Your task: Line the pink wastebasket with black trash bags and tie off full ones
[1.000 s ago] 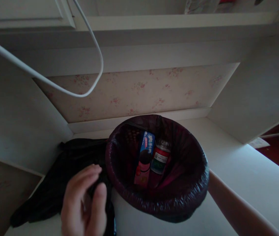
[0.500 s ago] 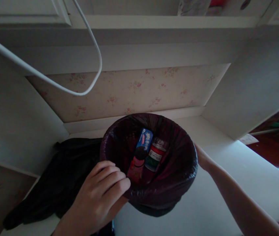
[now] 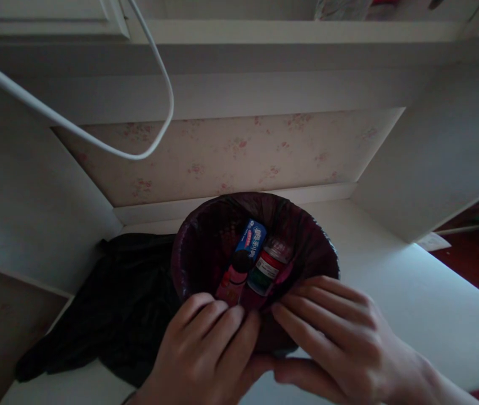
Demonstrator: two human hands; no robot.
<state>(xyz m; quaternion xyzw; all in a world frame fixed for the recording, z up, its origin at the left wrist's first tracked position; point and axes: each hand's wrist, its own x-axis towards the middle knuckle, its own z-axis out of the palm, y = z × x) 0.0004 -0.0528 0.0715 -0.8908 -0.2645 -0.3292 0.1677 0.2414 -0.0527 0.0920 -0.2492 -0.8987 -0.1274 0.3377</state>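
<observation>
A round bin [image 3: 317, 236] lined with a dark purple plastic bag stands on a white surface. Inside lie a blue and pink snack box [image 3: 251, 242] and a clear jar [image 3: 268, 267] with a red and green label. My left hand [image 3: 209, 343] grips the near rim, its fingers curled over the bag's edge. Beside it, my right hand [image 3: 332, 332] holds the rim's near right part, fingers bent over the liner and thumb outside. The two thumbs nearly meet below the rim.
Black fabric or plastic [image 3: 113, 298] lies left of the bin on the white surface [image 3: 387, 281]. A white cable [image 3: 96, 143] hangs in a loop at upper left. White panels stand on both sides, with a shelf edge [image 3: 265, 32] above and flowered wallpaper behind.
My right hand has come from behind the bin's right side round to the near rim. My left hand has shifted right along the rim. The view has moved slightly.
</observation>
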